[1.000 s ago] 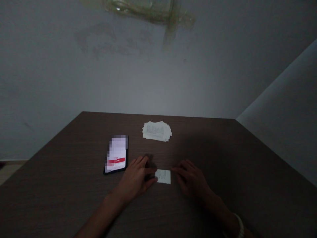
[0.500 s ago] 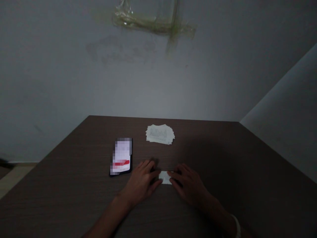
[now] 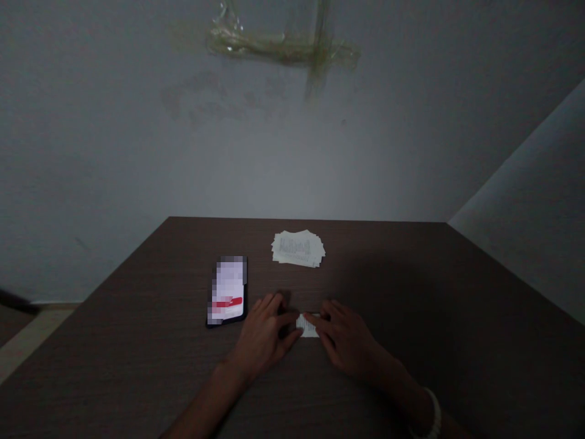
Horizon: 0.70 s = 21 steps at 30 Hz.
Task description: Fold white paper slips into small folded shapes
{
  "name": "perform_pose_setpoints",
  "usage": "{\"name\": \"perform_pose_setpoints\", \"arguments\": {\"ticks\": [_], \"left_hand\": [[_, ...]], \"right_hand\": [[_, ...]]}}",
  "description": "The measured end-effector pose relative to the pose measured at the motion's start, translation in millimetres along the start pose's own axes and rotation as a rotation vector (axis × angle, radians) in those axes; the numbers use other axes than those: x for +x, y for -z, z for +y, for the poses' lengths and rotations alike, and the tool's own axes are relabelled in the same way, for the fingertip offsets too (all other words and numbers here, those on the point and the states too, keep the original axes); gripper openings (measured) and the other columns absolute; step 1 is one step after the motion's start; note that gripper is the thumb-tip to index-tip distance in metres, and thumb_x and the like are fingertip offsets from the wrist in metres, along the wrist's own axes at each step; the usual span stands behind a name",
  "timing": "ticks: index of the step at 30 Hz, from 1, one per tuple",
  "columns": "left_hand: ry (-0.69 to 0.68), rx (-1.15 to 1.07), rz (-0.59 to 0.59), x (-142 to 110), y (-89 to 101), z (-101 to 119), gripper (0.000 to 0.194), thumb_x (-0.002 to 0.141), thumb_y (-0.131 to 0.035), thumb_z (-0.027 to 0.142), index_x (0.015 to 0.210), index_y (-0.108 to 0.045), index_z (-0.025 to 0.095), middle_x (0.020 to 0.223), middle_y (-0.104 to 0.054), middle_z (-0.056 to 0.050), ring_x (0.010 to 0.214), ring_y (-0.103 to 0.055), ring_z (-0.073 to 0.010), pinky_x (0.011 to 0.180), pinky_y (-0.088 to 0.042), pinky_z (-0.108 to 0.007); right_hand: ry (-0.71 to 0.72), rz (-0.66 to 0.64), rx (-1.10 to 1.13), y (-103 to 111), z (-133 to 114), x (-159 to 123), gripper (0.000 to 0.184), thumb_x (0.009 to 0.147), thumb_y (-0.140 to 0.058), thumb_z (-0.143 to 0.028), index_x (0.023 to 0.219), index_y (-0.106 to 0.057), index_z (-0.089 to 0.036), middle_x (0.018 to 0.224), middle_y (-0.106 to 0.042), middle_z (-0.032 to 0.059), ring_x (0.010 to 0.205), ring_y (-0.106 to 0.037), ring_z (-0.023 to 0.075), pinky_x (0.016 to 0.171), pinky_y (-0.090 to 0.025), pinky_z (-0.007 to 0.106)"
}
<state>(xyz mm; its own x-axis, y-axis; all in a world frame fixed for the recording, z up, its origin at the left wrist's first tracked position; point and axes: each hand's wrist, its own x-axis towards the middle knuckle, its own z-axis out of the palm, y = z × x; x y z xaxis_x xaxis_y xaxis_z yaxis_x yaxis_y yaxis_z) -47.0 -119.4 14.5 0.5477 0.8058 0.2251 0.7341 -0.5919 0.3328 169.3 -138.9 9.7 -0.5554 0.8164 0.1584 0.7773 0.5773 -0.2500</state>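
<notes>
Left hand [image 3: 262, 334]: fingers narrow, holding nothing, just beside paper slip [image 3: 308, 325] | right hand [image 3: 350, 336]: fingertips on slip, apparently pinning it to tabletop [image 3: 137, 378]

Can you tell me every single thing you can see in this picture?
table: 1, dark brown, under everything
phone: 1, black with a pale blurry screen and red bar, on the table, left of the hands
paper pile: 1, white, far side of the table
paper slip: 1, white, on the table between the hands
wall: 1, grey, behind the table
tape: some strips, yellowish, high on the wall
bracelet: 1, white, on the right wrist
left hand: 1, on the table, beside the slip
right hand: 1, fingers on the slip
</notes>
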Motion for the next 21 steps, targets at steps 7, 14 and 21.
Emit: {"name": "perform_pose_setpoints", "arguments": {"ticks": [7,14,21], "left_hand": [[0.023,0.036,-0.006,1,2.9,3,0.022,0.085,-0.064,0.034,0.103,-0.072,0.024,0.099,-0.056,-0.008,0.097,-0.050,-0.0274,0.082,-0.044,-0.043],[-0.003,0.032,0.044,1,-0.9,2,0.022,0.092,-0.054,0.033,0.101,-0.072,0.025,0.101,-0.056,-0.008,0.095,-0.050,-0.0255,0.081,-0.044,-0.041],[0.029,0.028,0.045,6,-8.0,-1,0.019,0.091,-0.058,0.031,0.090,-0.075,0.023,0.094,-0.057,-0.007,0.093,-0.050,-0.0252,0.077,-0.042,-0.038]], "right_hand": [[-0.086,0.054,-0.033,-1,6,-8,0.032,0.091,-0.053,-0.022,0.122,-0.061,-0.026,0.094,-0.057,0.0070,0.089,-0.052,0.0209,0.076,-0.044,0.032],[-0.142,0.119,-0.042,-2,12,-14,0.025,0.092,-0.053,-0.024,0.113,-0.066,-0.025,0.090,-0.059,0.0067,0.083,-0.055,0.0195,0.072,-0.045,0.031],[-0.147,0.102,-0.041,-1,14,-1,0.015,0.092,-0.056,-0.028,0.092,-0.071,-0.024,0.086,-0.060,0.0042,0.085,-0.055,0.0198,0.070,-0.044,0.029]]}}
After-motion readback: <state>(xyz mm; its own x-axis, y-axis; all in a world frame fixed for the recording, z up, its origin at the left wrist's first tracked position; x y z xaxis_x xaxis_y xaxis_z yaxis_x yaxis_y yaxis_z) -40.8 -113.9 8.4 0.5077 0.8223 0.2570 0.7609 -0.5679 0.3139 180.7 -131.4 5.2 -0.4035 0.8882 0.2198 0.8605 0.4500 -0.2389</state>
